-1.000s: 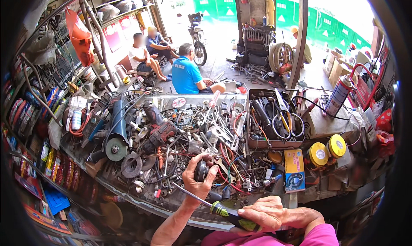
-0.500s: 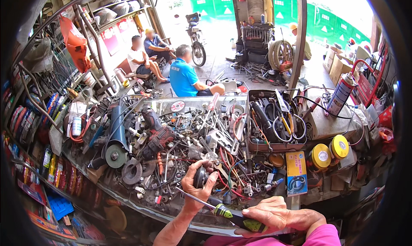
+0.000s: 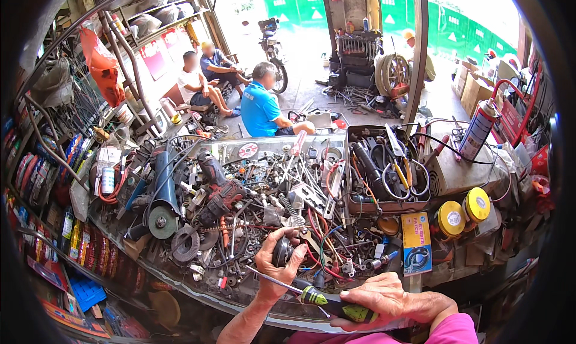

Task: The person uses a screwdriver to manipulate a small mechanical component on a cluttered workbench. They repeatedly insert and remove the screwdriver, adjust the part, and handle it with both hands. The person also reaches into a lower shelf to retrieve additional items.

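My left hand (image 3: 276, 261) is closed round a round black part (image 3: 281, 251) with a rounded face, held just above the littered front of the bench. Its exact kind I cannot make out. In my right hand (image 3: 377, 301) lies a screwdriver (image 3: 317, 298) with a black and lime-green handle. The screwdriver's metal shaft points up and left, passing in front of my left wrist, apart from the black part. Beside the handle, a small thin metal piece (image 3: 324, 312) shows against the bench edge. Wires and loose parts lie right behind my left hand.
The bench carries a cordless drill (image 3: 220, 191), an angle grinder (image 3: 163, 188), a toothed gear (image 3: 185, 242) and many loose parts. An open tool case (image 3: 387, 205), a yellow-blue box (image 3: 415, 243) and yellow round tins (image 3: 451, 217) stand right. People sit beyond the bench.
The small thin metal piece now shows beside the screwdriver handle, where none was visible before. My left hand has tilted the black part slightly; both hands stay nearly in place.
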{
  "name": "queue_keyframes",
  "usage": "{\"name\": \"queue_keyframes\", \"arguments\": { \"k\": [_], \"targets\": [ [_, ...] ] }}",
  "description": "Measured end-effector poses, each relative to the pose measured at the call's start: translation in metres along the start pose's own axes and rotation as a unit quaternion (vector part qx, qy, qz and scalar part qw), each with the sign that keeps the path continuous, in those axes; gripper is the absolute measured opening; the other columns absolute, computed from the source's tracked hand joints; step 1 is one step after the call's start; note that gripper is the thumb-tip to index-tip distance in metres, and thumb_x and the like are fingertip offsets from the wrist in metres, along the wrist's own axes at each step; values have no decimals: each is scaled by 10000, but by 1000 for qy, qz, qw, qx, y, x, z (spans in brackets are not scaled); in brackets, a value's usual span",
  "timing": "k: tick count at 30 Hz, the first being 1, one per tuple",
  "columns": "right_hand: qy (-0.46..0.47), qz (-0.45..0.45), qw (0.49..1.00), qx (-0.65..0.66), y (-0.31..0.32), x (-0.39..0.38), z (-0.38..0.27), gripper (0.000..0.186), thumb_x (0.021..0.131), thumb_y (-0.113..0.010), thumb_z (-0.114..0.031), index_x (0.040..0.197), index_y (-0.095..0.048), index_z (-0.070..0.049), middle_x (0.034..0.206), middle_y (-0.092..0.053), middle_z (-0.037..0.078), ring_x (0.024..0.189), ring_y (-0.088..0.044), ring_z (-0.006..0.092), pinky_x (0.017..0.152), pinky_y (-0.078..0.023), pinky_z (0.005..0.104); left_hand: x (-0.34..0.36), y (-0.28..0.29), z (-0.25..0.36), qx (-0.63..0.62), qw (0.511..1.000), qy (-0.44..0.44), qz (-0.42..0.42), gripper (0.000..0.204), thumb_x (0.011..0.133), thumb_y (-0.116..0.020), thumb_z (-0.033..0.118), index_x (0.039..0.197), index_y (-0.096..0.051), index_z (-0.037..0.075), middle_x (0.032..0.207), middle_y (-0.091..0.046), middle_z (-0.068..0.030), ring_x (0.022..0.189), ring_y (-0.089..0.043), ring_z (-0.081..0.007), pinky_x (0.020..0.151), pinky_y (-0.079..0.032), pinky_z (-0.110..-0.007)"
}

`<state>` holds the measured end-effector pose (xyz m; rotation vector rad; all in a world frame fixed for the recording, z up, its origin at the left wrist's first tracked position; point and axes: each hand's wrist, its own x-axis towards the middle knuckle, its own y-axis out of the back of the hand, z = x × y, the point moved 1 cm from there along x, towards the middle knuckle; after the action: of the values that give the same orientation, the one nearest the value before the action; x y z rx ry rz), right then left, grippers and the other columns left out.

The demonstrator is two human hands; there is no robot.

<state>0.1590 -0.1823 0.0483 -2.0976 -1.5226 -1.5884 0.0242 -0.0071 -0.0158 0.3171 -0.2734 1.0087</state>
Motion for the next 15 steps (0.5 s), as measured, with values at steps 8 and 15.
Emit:
{"name": "queue_keyframes", "arguments": {
  "k": [8,15],
  "targets": [
    [1,-6,1000,-9,-1,0,0,572,679,-909,-221,1110,-608,3,692,-673,39,525,-666,158,455,-504,245,2,-1,1,3,1000,2,-3,360,844,-763,57,1170,-619,8,1009,-681,-65,874,-645,-106,780,-534,-252],
    [-11,-11,1000,-2,-3,-3,2,553,700,-903,-248,1104,-614,-5,702,-681,49,530,-672,169,469,-517,256,3,1,3,3,1000,12,5,349,840,-761,49,1159,-624,12,986,-684,-62,875,-641,-105,779,-533,-252]
  ]
}}
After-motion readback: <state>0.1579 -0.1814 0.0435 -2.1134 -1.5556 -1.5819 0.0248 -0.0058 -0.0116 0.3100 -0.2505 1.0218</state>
